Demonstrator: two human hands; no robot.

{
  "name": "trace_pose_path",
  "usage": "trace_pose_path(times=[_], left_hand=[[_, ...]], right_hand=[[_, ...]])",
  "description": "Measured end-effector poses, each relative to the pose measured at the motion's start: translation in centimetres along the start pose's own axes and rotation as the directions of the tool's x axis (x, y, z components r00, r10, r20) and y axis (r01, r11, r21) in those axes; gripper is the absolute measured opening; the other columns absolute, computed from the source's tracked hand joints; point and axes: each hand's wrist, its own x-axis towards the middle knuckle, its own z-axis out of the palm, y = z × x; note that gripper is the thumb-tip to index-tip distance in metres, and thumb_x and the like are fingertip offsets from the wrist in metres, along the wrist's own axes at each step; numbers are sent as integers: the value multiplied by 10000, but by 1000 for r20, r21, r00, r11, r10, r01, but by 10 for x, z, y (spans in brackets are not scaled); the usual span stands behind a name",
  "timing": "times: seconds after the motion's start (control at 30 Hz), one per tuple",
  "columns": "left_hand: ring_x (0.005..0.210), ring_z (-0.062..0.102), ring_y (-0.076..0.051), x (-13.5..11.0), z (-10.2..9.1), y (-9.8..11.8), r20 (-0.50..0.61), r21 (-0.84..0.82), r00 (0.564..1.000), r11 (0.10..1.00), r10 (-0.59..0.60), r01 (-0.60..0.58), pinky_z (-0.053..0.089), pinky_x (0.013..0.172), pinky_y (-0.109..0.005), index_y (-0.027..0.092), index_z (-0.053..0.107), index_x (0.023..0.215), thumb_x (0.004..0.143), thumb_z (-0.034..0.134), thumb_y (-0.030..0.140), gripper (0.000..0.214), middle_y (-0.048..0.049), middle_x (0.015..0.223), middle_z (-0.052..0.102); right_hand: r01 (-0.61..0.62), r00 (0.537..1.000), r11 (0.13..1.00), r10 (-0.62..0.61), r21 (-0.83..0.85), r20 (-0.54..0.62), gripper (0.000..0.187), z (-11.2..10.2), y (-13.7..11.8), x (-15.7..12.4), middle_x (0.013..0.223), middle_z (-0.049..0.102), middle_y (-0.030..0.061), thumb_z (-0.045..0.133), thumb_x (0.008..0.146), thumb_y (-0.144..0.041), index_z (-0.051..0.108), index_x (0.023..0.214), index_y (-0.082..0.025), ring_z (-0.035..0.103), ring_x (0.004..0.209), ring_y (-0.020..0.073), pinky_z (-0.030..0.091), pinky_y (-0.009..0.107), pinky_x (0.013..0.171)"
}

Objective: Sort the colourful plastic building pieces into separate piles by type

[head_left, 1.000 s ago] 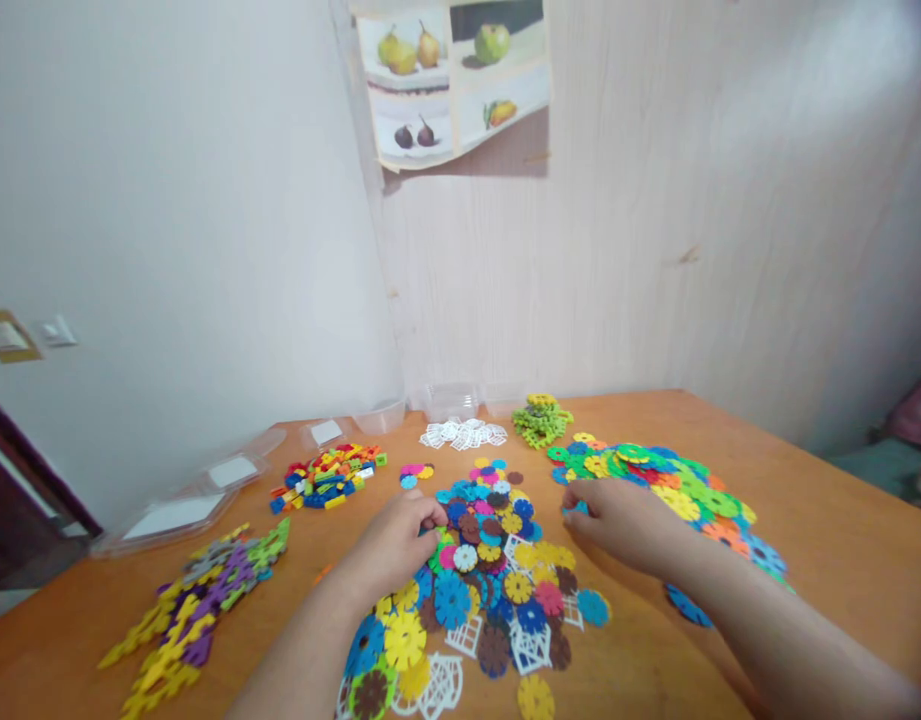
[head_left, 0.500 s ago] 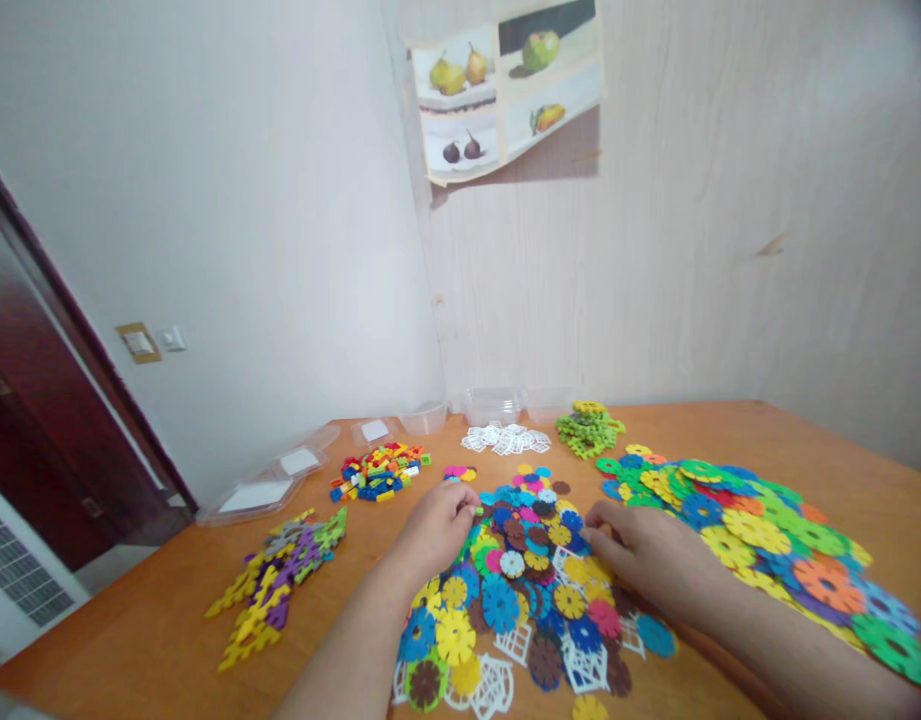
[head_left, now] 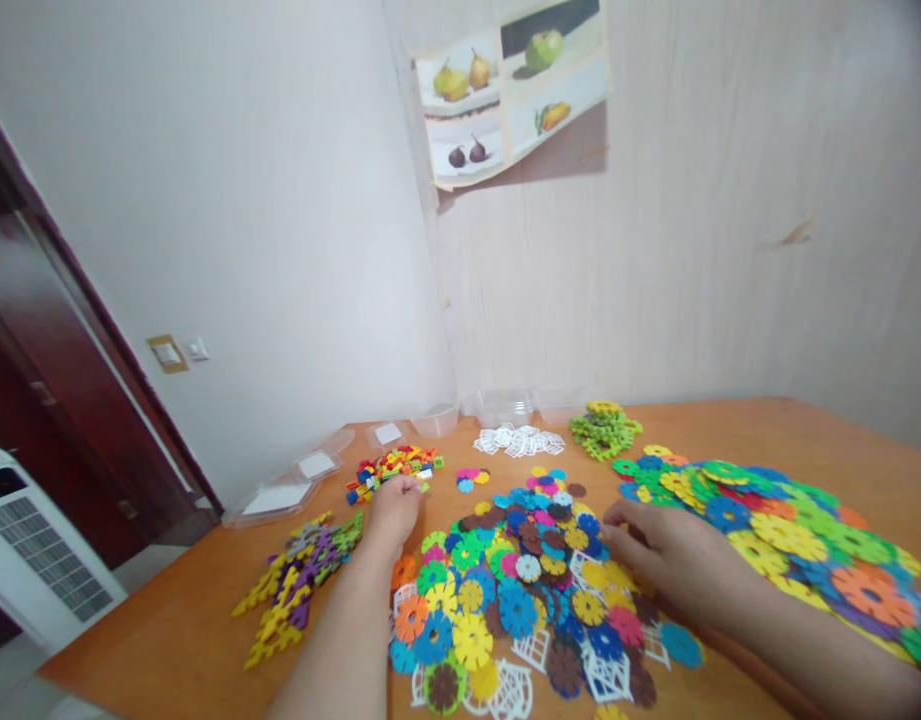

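My left hand (head_left: 397, 512) is closed in a pinch, with a small light-green block (head_left: 424, 487) showing at its fingertips. It is at the near edge of a heap of small coloured building blocks (head_left: 391, 466). My right hand (head_left: 651, 548) rests at the right side of the mixed pile of notched plastic discs (head_left: 517, 608). Its fingers are loosely bent and apart, with nothing visible in them. White lattice window pieces (head_left: 607, 672) lie among the discs.
Larger notched discs (head_left: 790, 535) spread out at the right. Yellow, purple and grey interlocking pieces (head_left: 299, 580) lie at the left. Green pieces (head_left: 606, 432), white lattice pieces (head_left: 516, 440), clear tubs (head_left: 505, 408) and lids (head_left: 276, 497) stand along the back.
My left hand has moved left from the disc pile to the block heap, carrying the small green block. My right hand stays beside the discs. The view has shifted slightly.
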Motion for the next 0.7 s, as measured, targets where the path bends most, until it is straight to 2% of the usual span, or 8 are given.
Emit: trace_pose_path(times=[0.13, 0.27, 0.5, 0.63, 0.7], left_hand=[[629, 548, -144, 9, -8, -8, -90, 8, 995, 999, -48, 49, 401, 604, -245, 168, 606, 830, 675, 547, 245, 182, 0, 688, 614], [630, 574, -148, 9, -10, -8, -111, 2, 990, 996, -86, 86, 417, 603, -249, 171, 584, 891, 681, 539, 232, 224, -9, 710, 636], [780, 613, -165, 8, -4, -5, -25, 38, 999, 999, -29, 30, 444, 687, -254, 160, 612, 912, 691, 584, 226, 232, -39, 858, 675], [760, 597, -170, 2, 0, 3, 6, 72, 1000, 997, 15, -16, 427, 674, -258, 161, 614, 904, 714, 569, 234, 209, -31, 826, 655], [736, 591, -164, -7, 4, 12, 67, 82, 995, 993, 74, -79, 420, 661, -250, 169, 621, 878, 712, 579, 242, 186, -16, 786, 642]], right_hand=[[11, 1000, 1000, -11, 5, -1, 241, 0, 1, 1, 800, 726, 11, 454, 909, -390, 661, 907, -268, 655, 751, 203, 336, 265, 595], [11, 1000, 1000, -11, 3, 0, 248, 1, 1, 1, 803, 724, 21, 454, 909, -397, 661, 909, -261, 653, 750, 205, 339, 264, 598], [19, 1000, 1000, -19, 2, 13, 273, -1, -1, 0, 834, 720, 34, 449, 910, -413, 667, 902, -248, 643, 758, 201, 341, 262, 603], [19, 1000, 1000, -19, 4, 20, 272, 0, -1, 1, 834, 719, 32, 461, 908, -418, 671, 895, -247, 639, 754, 194, 339, 258, 602], [19, 1000, 1000, -19, 0, 19, 262, 0, -1, 1, 826, 719, 25, 465, 908, -409, 674, 890, -252, 638, 749, 189, 336, 255, 601]])
